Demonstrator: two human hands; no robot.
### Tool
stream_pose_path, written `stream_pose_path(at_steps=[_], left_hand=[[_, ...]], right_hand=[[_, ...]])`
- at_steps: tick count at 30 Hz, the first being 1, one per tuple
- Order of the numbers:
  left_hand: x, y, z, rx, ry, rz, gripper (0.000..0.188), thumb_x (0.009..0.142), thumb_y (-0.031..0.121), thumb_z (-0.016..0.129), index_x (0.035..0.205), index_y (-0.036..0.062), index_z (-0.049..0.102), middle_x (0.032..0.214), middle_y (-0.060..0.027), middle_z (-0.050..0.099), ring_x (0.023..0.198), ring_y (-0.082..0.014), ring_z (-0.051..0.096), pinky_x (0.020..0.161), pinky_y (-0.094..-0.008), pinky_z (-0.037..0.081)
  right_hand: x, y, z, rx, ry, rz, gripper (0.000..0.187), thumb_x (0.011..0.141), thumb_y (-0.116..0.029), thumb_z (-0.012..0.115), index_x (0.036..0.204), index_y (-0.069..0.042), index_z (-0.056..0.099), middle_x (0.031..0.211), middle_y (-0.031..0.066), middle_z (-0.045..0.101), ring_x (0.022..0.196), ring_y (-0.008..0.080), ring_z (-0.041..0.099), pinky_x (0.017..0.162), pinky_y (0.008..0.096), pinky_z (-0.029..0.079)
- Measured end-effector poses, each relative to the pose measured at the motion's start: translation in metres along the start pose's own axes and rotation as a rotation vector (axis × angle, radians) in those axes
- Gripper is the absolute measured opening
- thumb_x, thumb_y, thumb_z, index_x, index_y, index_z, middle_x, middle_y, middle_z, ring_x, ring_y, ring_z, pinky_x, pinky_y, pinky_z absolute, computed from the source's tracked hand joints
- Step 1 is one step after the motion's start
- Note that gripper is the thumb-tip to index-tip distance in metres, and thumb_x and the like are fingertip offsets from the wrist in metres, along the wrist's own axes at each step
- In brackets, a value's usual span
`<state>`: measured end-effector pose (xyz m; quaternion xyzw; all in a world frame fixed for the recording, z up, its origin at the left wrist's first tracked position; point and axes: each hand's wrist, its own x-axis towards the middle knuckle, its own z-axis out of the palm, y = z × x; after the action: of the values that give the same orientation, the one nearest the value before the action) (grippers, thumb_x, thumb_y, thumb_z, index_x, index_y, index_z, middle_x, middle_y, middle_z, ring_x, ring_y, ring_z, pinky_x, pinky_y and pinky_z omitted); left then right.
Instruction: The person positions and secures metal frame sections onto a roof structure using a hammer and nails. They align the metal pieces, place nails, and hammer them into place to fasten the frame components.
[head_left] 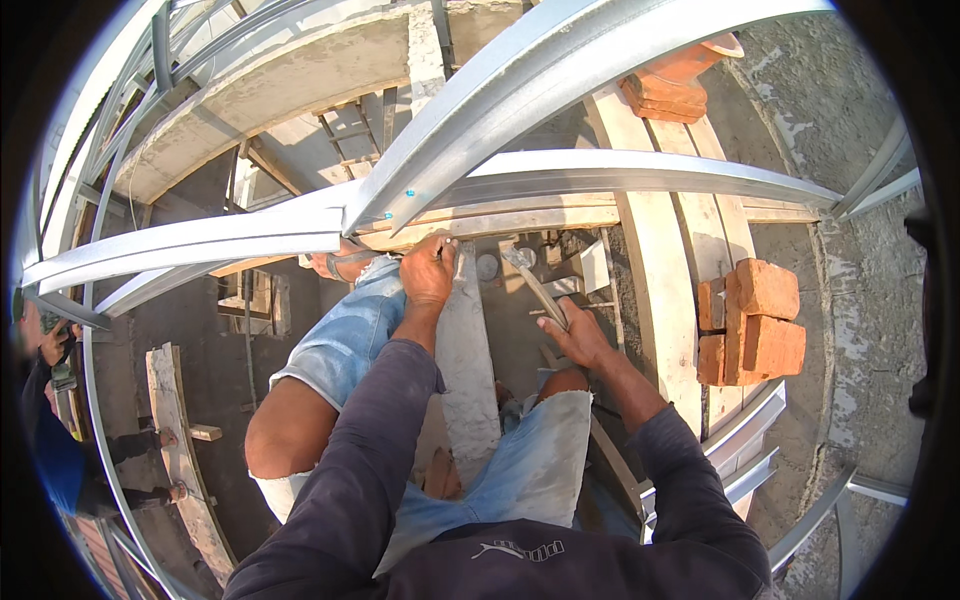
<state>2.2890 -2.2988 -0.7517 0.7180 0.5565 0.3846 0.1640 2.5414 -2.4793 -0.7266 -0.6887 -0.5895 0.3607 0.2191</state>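
Observation:
My right hand (578, 335) is wrapped round the wooden handle of a hammer (543, 293). The hammer's metal head points up and away, above the gap right of a narrow concrete beam (468, 375). At the beam's far end my left hand (430, 270) is closed in a pinch, just below the galvanized steel channels. Whatever small piece it may hold is too small to name. A long channel (480, 105) slants up to the right from a joint with a crossing channel (230, 232). Two blue-headed screws (399, 203) show at that joint.
I straddle the beam high above a lower floor, with open gaps on both sides. Orange bricks (760, 320) rest on wooden planks (660, 290) to the right. More bricks (665, 95) lie farther off. At left, a co-worker's gloved hands (172, 465) hold a board (180, 440).

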Motion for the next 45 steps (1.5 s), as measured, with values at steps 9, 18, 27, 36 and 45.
stream_pose_path(at_steps=[9,18,27,36,45], left_hand=[[0.001,-0.006,0.008,0.138,-0.021,0.032,0.013,0.084,0.023,0.079,0.093,0.0144,0.077,0.091,-0.011,0.076,0.087,-0.0346,0.073,0.076,-0.0455,0.057],[0.003,-0.003,0.008,0.135,-0.028,-0.103,0.016,0.081,0.028,0.082,0.09,0.0159,0.079,0.091,-0.0096,0.077,0.085,-0.034,0.074,0.075,-0.0452,0.058],[0.001,-0.012,0.017,0.025,-0.002,-0.156,0.019,0.079,0.029,0.085,0.089,0.0144,0.079,0.086,-0.0103,0.077,0.082,-0.0339,0.074,0.075,-0.0441,0.058],[0.002,-0.017,0.022,-0.039,0.0,-0.197,0.023,0.079,0.028,0.086,0.087,0.0108,0.074,0.085,-0.0097,0.077,0.079,-0.0326,0.074,0.075,-0.043,0.057],[0.004,-0.017,0.023,-0.051,0.03,-0.206,0.029,0.079,0.031,0.088,0.084,0.0095,0.068,0.08,-0.009,0.076,0.076,-0.0337,0.074,0.072,-0.0449,0.057]], right_hand=[[0.003,-0.066,0.076,0.27,0.304,-0.035,0.029,0.103,-0.025,0.063,0.113,0.0,0.052,0.08,0.029,0.066,0.082,0.0541,0.067,0.068,0.056,0.051],[0.028,-0.088,0.091,0.079,0.378,-0.108,0.025,0.103,-0.023,0.063,0.109,-0.001,0.053,0.08,0.0287,0.068,0.077,0.0524,0.068,0.065,0.0562,0.052],[0.023,-0.087,0.093,0.169,0.494,-0.202,0.025,0.103,-0.022,0.062,0.104,0.0,0.052,0.079,0.0304,0.068,0.075,0.052,0.068,0.065,0.0567,0.053],[0.017,-0.09,0.085,0.279,0.524,-0.284,0.029,0.103,-0.026,0.061,0.104,0.001,0.052,0.08,0.0306,0.068,0.077,0.0523,0.069,0.066,0.0566,0.052],[0.023,-0.096,0.072,0.144,0.371,-0.054,0.034,0.104,-0.031,0.059,0.104,0.002,0.052,0.079,0.0292,0.068,0.076,0.0518,0.068,0.065,0.0558,0.054]])
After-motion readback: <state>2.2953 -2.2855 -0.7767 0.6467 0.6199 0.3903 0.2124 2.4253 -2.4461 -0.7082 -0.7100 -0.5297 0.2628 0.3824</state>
